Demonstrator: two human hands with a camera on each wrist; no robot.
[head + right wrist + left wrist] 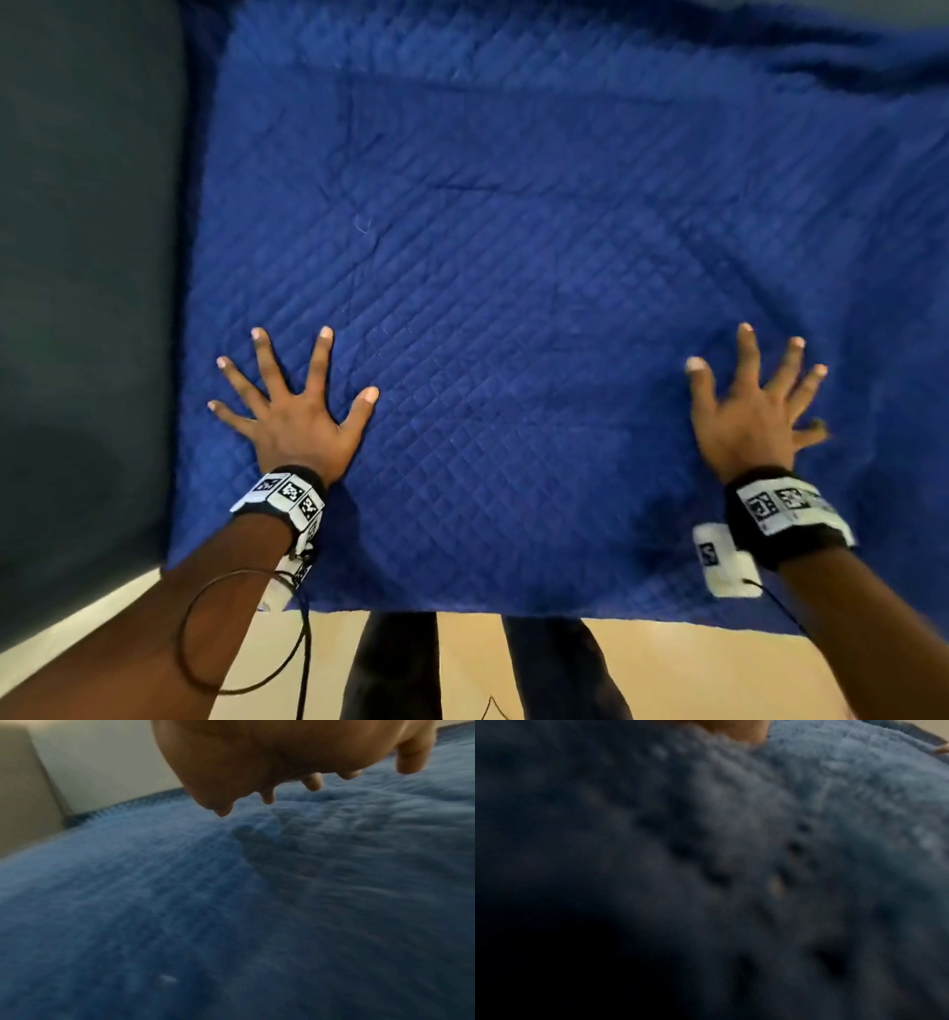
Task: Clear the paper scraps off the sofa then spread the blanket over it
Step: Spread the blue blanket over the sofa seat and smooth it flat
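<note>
A blue quilted blanket lies spread flat over the dark sofa, whose seat shows only at the left. My left hand presses flat on the blanket near its left front corner, fingers splayed. My right hand is spread the same way near the right front, just over or on the fabric. The left wrist view is dark and blurred, filled by blanket. In the right wrist view the palm and straight fingers hover close above the blanket. No paper scraps are visible.
The blanket's front edge hangs at the sofa front, above a pale floor. My dark trouser legs stand right against it. The far right of the blanket is creased. A pale wall lies beyond the blanket's edge.
</note>
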